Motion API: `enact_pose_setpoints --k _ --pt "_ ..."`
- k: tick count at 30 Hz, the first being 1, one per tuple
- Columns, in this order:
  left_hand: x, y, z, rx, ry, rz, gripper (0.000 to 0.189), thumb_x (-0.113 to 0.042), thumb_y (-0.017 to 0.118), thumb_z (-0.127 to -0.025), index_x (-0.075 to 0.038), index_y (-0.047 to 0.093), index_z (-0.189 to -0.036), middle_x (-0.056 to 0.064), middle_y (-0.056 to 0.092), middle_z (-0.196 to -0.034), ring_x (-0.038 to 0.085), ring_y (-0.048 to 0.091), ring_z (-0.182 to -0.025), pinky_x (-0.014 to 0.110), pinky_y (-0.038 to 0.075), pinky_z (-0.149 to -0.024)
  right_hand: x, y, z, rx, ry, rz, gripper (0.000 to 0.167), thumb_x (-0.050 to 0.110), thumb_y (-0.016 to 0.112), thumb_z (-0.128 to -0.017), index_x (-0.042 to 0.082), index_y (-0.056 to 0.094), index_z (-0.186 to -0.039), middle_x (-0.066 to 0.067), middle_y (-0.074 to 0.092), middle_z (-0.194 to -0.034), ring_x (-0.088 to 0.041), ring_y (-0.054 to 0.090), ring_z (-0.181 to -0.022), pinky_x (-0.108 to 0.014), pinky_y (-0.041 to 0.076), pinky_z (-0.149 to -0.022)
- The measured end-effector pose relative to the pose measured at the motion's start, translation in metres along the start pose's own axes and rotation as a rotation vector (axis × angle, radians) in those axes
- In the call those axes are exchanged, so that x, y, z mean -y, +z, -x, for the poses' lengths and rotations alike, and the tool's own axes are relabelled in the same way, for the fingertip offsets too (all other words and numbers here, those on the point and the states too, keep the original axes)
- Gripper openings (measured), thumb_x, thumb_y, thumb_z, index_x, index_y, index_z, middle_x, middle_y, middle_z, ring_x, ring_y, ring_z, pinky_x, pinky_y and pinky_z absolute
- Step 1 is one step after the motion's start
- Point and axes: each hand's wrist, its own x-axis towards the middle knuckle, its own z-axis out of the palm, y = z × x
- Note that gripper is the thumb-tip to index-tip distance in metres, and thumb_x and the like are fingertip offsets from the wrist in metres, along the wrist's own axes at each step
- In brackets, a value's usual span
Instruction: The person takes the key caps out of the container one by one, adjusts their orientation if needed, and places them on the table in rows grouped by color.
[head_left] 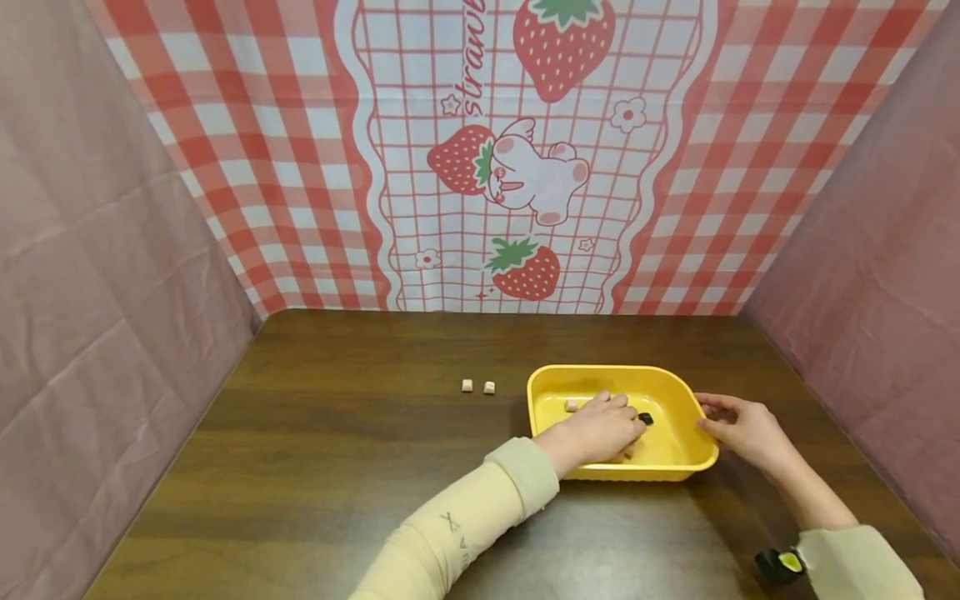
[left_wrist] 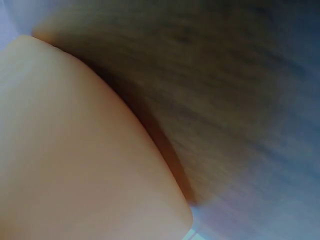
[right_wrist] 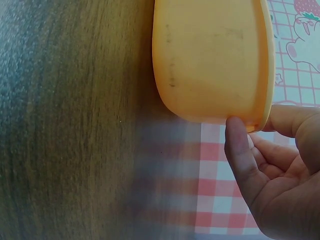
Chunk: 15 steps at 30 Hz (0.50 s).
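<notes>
A yellow plastic basin (head_left: 697, 450) stands on the right half of the table. My right hand (head_left: 753, 429) pinches its right rim; the right wrist view shows the thumb against the wall (right_wrist: 215, 65) and other fingers on the far side of the rim. My left hand (head_left: 600, 427) reaches into the basin, palm down, its fingertips low and partly hidden; whether they pinch anything I cannot tell. Beside those fingers lies a small black block (head_left: 646, 418). A small pale block (head_left: 572, 406) sits behind the hand. Forearm skin (left_wrist: 90, 150) fills much of the left wrist view.
Two small white blocks (head_left: 478, 387) lie on the brown wooden table (head_left: 337, 433), left of the basin. Behind the table hangs a red-and-white checked cloth (head_left: 285, 167) with strawberries. Pink cloth walls (head_left: 112, 292) stand at both sides.
</notes>
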Motion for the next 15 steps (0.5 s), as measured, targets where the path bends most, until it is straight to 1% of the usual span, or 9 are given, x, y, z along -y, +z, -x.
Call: enact_pose_setpoints --k 5,15 --pt "0.0004 -0.0021 0.0027 0.002 -0.015 0.006 0.024 -0.041 0.059 -0.090 -0.031 0.059 -0.111 -0.015 0.057 -0.106 0.008 0.045 -0.102 0.025 0.033 -0.085 -0.0003 0.0002 -0.0002 -0.004 -0.008 -0.004 0.048 0.012 0.066 -0.086 -0.013 0.051 -0.124 -0.024 0.061 -0.100 -0.006 0.058 -0.066 -0.029 0.054 -0.057" --pt "0.0008 -0.0088 0.0071 -0.016 -0.031 0.010 0.023 -0.039 0.059 -0.090 -0.030 0.059 -0.111 -0.013 0.057 -0.105 0.009 0.045 -0.102 0.026 0.032 -0.084 -0.0010 0.0012 -0.0002 -0.014 0.002 -0.008 0.048 0.013 0.066 -0.086 -0.013 0.051 -0.124 -0.024 0.062 -0.100 -0.003 0.058 -0.067 -0.029 0.054 -0.056"
